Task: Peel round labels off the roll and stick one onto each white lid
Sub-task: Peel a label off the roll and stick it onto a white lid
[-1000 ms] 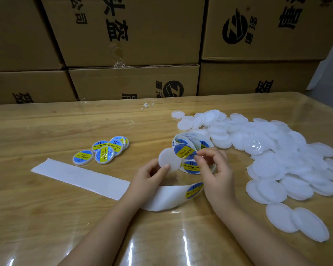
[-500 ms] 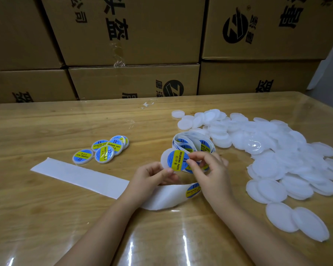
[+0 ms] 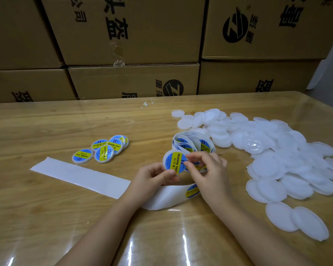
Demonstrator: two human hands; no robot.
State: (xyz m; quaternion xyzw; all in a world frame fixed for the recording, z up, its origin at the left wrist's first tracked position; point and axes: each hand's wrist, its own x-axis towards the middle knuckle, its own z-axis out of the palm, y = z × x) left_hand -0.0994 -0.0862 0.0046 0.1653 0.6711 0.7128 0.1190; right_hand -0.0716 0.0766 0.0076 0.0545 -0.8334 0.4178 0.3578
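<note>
My left hand (image 3: pixel 152 176) pinches a white lid (image 3: pixel 174 161) by its lower edge, held upright above the table. A blue and yellow round label now covers the lid's face. My right hand (image 3: pixel 206 169) has its fingertips on the lid's right edge, pressing the label. Behind my hands stands the label roll (image 3: pixel 193 144), loosely coiled. Its white backing strip (image 3: pixel 81 175) trails left across the table and curls under my wrists, with one label (image 3: pixel 192 191) still on it. A big heap of bare white lids (image 3: pixel 277 156) lies to the right.
Several labelled lids (image 3: pixel 104 149) lie in a small cluster at the left. Stacked cardboard boxes (image 3: pixel 135 47) wall off the table's far edge. The wooden table (image 3: pixel 46 217) has a glossy clear cover. A small scrap (image 3: pixel 147 104) lies near the back edge.
A second ago my right hand held a peeled label beside the bare lid. The label has since been laid onto the lid, and my right fingers now press it down.
</note>
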